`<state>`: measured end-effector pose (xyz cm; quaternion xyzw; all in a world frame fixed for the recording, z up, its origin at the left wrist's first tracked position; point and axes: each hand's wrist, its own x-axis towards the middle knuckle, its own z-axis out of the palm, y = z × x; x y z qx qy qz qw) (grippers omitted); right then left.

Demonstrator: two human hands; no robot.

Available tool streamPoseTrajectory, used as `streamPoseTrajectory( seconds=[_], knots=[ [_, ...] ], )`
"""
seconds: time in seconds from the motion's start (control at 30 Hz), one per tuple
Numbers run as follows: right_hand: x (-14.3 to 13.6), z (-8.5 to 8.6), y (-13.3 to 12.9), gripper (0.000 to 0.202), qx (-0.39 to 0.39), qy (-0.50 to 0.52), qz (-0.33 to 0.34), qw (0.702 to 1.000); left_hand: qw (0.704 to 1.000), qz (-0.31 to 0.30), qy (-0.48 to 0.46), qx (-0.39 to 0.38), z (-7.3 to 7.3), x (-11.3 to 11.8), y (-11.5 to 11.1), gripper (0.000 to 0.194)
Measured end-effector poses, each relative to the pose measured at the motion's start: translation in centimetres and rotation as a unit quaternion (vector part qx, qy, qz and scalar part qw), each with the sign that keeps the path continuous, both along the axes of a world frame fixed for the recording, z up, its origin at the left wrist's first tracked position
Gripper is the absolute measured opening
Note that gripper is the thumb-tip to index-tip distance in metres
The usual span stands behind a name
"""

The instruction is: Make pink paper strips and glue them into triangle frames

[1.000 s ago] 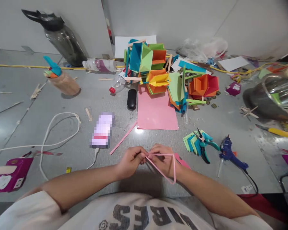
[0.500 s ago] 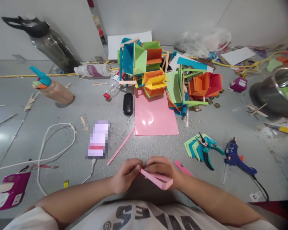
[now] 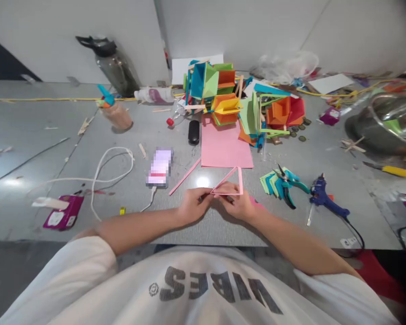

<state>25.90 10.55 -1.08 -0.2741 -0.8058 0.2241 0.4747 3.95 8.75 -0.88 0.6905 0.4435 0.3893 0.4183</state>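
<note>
A pink paper strip folded into a triangle [image 3: 241,180] is held between my two hands near the table's front edge. My left hand [image 3: 196,204] pinches its left corner. The fingers of my right hand [image 3: 235,203] close on the lower side of the triangle. Beyond them lies a pink sheet [image 3: 226,149], with a narrow pink strip [image 3: 185,176] slanting to its left. Another pink piece [image 3: 257,204] is partly hidden behind my right forearm. Folded green and blue paper pieces [image 3: 272,181] lie to the right, under the pliers [image 3: 287,189].
Colourful paper box structures [image 3: 223,97] stand at the back. A blue glue gun [image 3: 328,198], a yellow cutter [image 3: 401,171] and a metal pot [image 3: 368,122] are on the right. On the left are a phone [image 3: 159,167], a white cable [image 3: 94,189] and a large bottle [image 3: 117,67].
The view has shifted, showing more of the shirt. The folded pink strip has turned from pointing down toward me to standing up as an open triangle above my hands.
</note>
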Motion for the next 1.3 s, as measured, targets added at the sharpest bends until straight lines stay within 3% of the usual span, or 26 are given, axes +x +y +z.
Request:
streamPoseTrajectory(
  seconds=[0.23, 0.63, 0.9, 1.3],
  knots=[
    [0.0, 0.3, -0.1, 0.020, -0.007, -0.008, -0.016, 1.000, 0.999, -0.004, 0.034, 0.010, -0.4, -0.1, -0.2, 0.036],
    [-0.4, 0.7, -0.2, 0.017, -0.048, 0.000, -0.020, 0.999, 0.999, -0.006, -0.012, -0.049, -0.5, 0.0, 0.1, 0.040],
    [-0.2, 1.3, -0.4, 0.017, -0.056, -0.014, -0.047, 0.997, 0.998, 0.004, -0.035, -0.051, -0.3, 0.0, 0.0, 0.033],
    [0.0, 0.9, 0.0, 0.024, -0.031, 0.008, -0.014, 0.999, 0.999, -0.002, -0.011, -0.041, 0.0, 0.2, 0.0, 0.027]
  ],
)
